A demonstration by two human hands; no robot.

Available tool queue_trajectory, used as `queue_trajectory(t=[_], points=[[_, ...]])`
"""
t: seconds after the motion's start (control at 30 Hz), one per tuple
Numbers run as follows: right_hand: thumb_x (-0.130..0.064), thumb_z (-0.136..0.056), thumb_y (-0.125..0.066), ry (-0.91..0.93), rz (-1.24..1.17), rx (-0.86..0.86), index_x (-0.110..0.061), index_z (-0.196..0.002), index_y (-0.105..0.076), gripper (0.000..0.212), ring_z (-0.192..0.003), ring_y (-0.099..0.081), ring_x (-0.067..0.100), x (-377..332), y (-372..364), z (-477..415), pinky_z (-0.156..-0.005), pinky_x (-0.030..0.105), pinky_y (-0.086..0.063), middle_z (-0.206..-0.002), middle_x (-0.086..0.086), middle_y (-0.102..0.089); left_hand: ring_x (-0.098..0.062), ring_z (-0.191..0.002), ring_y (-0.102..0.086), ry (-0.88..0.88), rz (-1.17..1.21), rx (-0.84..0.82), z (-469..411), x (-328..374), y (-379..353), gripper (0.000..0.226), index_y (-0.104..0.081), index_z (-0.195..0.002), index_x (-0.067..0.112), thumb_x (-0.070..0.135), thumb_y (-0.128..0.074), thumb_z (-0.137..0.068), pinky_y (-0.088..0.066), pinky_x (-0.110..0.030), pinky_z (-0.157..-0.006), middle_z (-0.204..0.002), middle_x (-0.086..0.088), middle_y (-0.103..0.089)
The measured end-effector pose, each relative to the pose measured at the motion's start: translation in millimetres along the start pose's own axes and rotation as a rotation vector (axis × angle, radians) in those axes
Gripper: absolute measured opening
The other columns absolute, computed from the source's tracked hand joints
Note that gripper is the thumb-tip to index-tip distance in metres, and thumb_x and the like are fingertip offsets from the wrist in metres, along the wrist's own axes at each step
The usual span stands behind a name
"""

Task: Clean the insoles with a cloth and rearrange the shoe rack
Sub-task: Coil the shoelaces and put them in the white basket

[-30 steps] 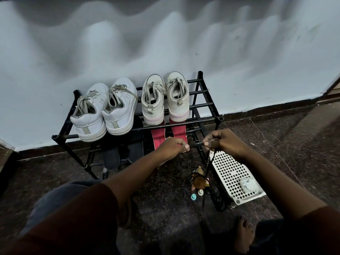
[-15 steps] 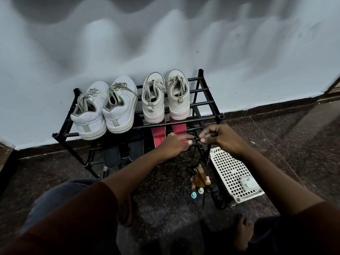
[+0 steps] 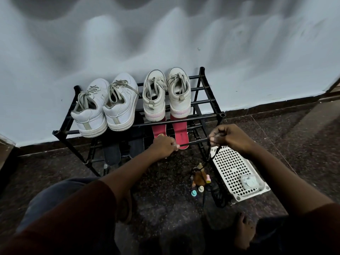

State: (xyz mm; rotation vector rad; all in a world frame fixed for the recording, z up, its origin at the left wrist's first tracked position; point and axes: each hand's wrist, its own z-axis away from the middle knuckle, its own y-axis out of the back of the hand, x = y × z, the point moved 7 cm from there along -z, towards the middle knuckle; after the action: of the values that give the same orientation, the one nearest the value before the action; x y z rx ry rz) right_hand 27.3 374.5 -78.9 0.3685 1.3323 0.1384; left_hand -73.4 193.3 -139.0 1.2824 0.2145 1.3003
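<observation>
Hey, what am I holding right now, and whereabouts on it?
A black cord: left hand and right hand each pinch it, a short stretch taut between them; the rest hangs from the right hand.

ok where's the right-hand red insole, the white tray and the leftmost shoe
right red insole (image 3: 181, 134), head view, middle of the part showing under the top shelf
white tray (image 3: 253, 194), head view, near rim
leftmost shoe (image 3: 88, 118), head view, heel
</observation>
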Motion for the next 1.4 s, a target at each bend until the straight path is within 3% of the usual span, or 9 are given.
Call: queue_trajectory(t=[0.13, 0.27, 0.37, 0.53, 0.63, 0.8, 1.13, 1.27, 1.4], points=[[0.008, -0.084, -0.059, 0.005, -0.038, 0.024, 0.0, -0.081, -0.062, 0.009, -0.076, -0.058, 0.03, 0, 4, 0, -0.077, 0.042, -0.048, -0.07, 0.014, -0.065, -0.029, -0.125, -0.037, 0.035, -0.03, 0.027, -1, -9, 5, 0.023, -0.058, -0.073, 0.03, 0.038, -0.053, -0.094, -0.036, -0.038, -0.102, -0.116, -0.014, -0.06], [0.008, -0.085, -0.058, 0.039, -0.007, -0.023, 0.004, -0.089, -0.063, 0.007, -0.073, -0.061, 0.024, -7, -10, -2, -0.072, 0.03, -0.052, -0.073, 0.012, -0.066, -0.027, -0.122, -0.04, -0.065, 0.024, 0.015, 5, 10, 4, 0.029, -0.063, -0.116, 0.021, 0.037, -0.051, -0.095, -0.035, -0.034, -0.102, -0.119, -0.014, -0.053], [0.009, -0.085, -0.056, 0.061, 0.006, -0.056, 0.003, -0.09, -0.064, 0.011, -0.065, -0.061, 0.013, -12, -20, -3, -0.063, 0.018, -0.05, -0.067, 0.003, -0.066, -0.018, -0.111, -0.042, -0.182, 0.121, -0.011, 13, 36, 3, 0.033, -0.057, -0.128, 0.028, 0.036, -0.049, -0.097, -0.033, -0.023, -0.091, -0.107, -0.008, -0.045], [0.009, -0.085, -0.056, 0.067, 0.012, -0.069, 0.005, -0.092, -0.062, 0.01, -0.062, -0.06, 0.006, -12, -29, -3, -0.059, 0.013, -0.047, -0.072, 0.007, -0.064, -0.008, -0.097, -0.038, -0.29, 0.213, -0.031, 22, 58, 2, 0.025, -0.065, -0.11, 0.007, 0.023, -0.053, -0.096, -0.03, -0.016, -0.069, -0.095, -0.001, -0.057], [0.008, -0.085, -0.058, 0.056, 0.008, -0.081, 0.005, -0.091, -0.062, 0.009, -0.065, -0.059, 0.011, -9, -30, -3, -0.062, 0.015, -0.049, -0.071, 0.007, -0.064, -0.009, -0.099, -0.036, -0.258, 0.216, -0.036, 21, 54, 1, 0.023, -0.064, -0.106, 0.006, 0.023, -0.053, -0.096, -0.03, -0.017, -0.076, -0.089, 0.009, -0.048], [0.003, -0.085, -0.06, 0.035, 0.027, -0.075, 0.003, -0.087, -0.063, 0.004, -0.066, -0.06, 0.016, -6, -22, 1, -0.063, 0.018, -0.05, -0.073, 0.012, -0.066, -0.024, -0.113, -0.041, -0.198, -0.028, -0.03, 15, 38, -1, 0.025, -0.062, -0.112, 0.012, 0.028, -0.051, -0.096, -0.031, -0.027, -0.091, -0.118, -0.015, -0.046], [0.007, -0.084, -0.059, 0.048, -0.005, -0.009, 0.0, -0.083, -0.063, 0.009, -0.073, -0.06, 0.027, -11, -5, 0, -0.077, 0.041, -0.05, -0.07, 0.011, -0.065, -0.027, -0.121, -0.038, -0.072, -0.18, -0.04, 3, 10, -2, 0.026, -0.06, -0.111, 0.021, 0.037, -0.045, -0.097, -0.03, -0.037, -0.104, -0.119, -0.012, -0.047], [0.01, -0.086, -0.055, 0.064, 0.01, -0.075, 0.002, -0.087, -0.063, 0.01, -0.062, -0.062, 0.007, -17, -22, 0, -0.063, 0.018, -0.05, -0.068, 0.006, -0.064, -0.015, -0.111, -0.035, -0.243, 0.017, -0.064, 19, 46, 2, 0.038, -0.05, -0.135, 0.024, 0.035, -0.039, -0.1, -0.03, -0.028, -0.096, -0.108, -0.007, -0.046], [0.01, -0.086, -0.054, 0.071, 0.012, -0.074, 0.009, -0.093, -0.061, 0.009, -0.059, -0.059, 0.002, -16, -27, -1, -0.058, 0.012, -0.047, -0.071, 0.007, -0.062, -0.014, -0.102, -0.036, -0.304, 0.12, -0.069, 23, 60, 1, 0.028, -0.062, -0.117, 0.014, 0.028, -0.047, -0.098, -0.029, -0.025, -0.082, -0.097, -0.005, -0.043]])
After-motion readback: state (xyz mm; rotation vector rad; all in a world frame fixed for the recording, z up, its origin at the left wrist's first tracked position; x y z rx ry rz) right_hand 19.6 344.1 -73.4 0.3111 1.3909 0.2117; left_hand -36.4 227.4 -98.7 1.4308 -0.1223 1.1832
